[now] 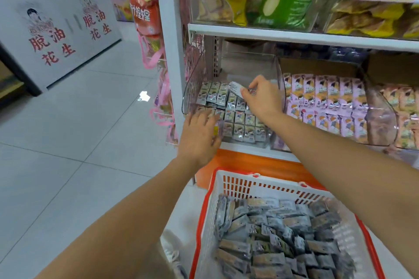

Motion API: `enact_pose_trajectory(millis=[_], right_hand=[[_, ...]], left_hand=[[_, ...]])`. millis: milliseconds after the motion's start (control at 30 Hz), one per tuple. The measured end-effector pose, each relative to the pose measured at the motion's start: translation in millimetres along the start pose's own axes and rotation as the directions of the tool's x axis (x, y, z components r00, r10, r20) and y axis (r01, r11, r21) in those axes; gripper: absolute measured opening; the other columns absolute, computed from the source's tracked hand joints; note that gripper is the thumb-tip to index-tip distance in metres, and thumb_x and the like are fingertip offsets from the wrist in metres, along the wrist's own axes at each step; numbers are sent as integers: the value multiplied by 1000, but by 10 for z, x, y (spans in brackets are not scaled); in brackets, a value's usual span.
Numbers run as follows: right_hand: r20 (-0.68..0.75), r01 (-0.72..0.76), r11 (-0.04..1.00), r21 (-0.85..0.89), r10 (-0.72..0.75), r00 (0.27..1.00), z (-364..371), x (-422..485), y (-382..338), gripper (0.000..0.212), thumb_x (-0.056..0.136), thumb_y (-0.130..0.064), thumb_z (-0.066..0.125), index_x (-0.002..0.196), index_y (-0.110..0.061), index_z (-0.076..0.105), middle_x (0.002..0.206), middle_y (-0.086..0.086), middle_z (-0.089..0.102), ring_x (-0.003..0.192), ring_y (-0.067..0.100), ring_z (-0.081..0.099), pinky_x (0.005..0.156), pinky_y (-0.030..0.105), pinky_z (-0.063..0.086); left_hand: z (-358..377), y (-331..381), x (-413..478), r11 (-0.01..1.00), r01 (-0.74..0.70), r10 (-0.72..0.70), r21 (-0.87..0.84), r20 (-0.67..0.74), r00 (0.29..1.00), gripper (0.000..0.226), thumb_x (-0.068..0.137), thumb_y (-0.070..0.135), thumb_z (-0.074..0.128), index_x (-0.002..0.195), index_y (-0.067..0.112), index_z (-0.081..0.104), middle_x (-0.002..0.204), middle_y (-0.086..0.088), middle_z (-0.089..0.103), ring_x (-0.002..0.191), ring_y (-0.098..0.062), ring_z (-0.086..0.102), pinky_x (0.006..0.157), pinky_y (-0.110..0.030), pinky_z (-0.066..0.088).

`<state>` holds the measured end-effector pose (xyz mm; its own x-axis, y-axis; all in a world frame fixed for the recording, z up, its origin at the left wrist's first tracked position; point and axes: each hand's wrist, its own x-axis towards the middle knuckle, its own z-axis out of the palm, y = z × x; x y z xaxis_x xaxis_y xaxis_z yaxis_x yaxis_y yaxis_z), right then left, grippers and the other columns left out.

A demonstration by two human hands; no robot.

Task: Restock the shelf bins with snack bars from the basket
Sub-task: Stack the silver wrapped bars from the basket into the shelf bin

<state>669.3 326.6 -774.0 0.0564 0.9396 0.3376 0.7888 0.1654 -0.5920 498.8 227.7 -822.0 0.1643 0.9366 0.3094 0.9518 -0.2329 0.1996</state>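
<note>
One grey-wrapped snack bar [235, 89] is pinched by the right hand [263, 98] over the clear plastic bin [192, 85]; left hand [199, 137] rests flat, fingers straight.

I see the basket [229, 188] cut off at the bottom edge, the left hand [199, 138] hiding some front-row snack bars [244, 131], and their print blurred past reading.

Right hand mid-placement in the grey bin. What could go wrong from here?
1. The right hand pinches a snack bar tilted over the back row. Released like that, it may land crooked across the row.
2. The left hand lies spread on the front row, near the low front lip of the clear bin. A nudge could push bars out.
</note>
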Motion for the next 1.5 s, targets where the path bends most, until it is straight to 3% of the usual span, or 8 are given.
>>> enact_pose_trajectory(millis=[167, 367, 633, 867, 1000, 1133, 1367, 1500], right_hand=[[15, -114, 985, -132, 117, 993, 392, 350, 67, 33, 95, -34, 59, 106, -3, 61, 100, 19, 67, 99, 37, 63, 81, 40, 50], [118, -134, 976, -170, 155, 981, 715, 515, 124, 37, 94, -35, 62, 101, 1, 62, 90, 14, 66, 87, 26, 65, 68, 30, 46], [366, -6, 990, -142, 58, 929, 663, 428, 151, 33, 95, -28, 57, 119, -6, 61, 106, 16, 68, 98, 32, 63, 88, 42, 52], [172, 249, 952, 178, -279, 945, 88, -179, 50, 24, 93, -6, 54, 112, -13, 67, 110, 3, 64, 92, 6, 57, 85, 16, 46], [176, 369, 886, 280, -425, 888, -235, -870, 179, 22, 92, -3, 50, 97, -11, 70, 85, -4, 64, 67, 1, 54, 63, 12, 39], [388, 198, 961, 194, -260, 884, -233, -1498, 791, 22, 96, -9, 49, 98, -18, 69, 73, 3, 68, 57, 17, 58, 56, 27, 43], [805, -78, 968, -237, 241, 542, 267, -2324, 2015, 28, 99, -16, 51, 127, -14, 55, 128, 7, 55, 106, 22, 57, 92, 39, 49], [875, 4, 925, -379, 357, 329, 638, -2626, 2310, 50, 102, -21, 49, 149, -16, 32, 141, 5, 42, 106, 22, 56, 84, 34, 49]], left_hand=[[278, -59, -60, 997, -41, 45, 62, -66, 997, 65, 84, 23, 58, 145, 15, 37, 147, -9, 41, 141, -30, 29, 119, -52, 16], [414, -82, -66, 996, -47, 56, 71, -127, 990, 75, 80, 19, 64, 148, 14, 33, 150, -11, 37, 143, -31, 24, 121, -50, 9], [396, -88, -94, 995, -51, 58, 82, -85, 995, 83, 80, 17, 65, 153, 15, 24, 157, -11, 26, 148, -30, 13, 121, -50, 7], [285, 95, -372, 995, 31, -24, 97, -67, 997, 83, 80, 16, 59, 154, 10, 19, 159, -19, 15, 148, -35, 9, 121, -46, 4], [359, 312, -688, 992, 79, -88, 94, 100, 991, 59, 84, 23, 57, 140, 10, 43, 144, -18, 40, 135, -36, 34, 114, -47, 23], [608, 532, -1086, 978, 171, -208, 120, 487, 848, 51, 93, 34, 48, 139, 14, 42, 134, -12, 47, 122, -32, 47, 100, -43, 37], [1133, 679, -1713, 945, 219, -321, 242, 565, 760, 67, 95, 41, 45, 151, 16, 19, 159, -16, 10, 147, -36, 3, 119, -54, 7], [1397, 620, -1910, 937, 267, -347, 225, 510, 787, 68, 96, 33, 43, 153, 12, 13, 161, -16, -5, 148, -36, -7, 120, -52, 5]])
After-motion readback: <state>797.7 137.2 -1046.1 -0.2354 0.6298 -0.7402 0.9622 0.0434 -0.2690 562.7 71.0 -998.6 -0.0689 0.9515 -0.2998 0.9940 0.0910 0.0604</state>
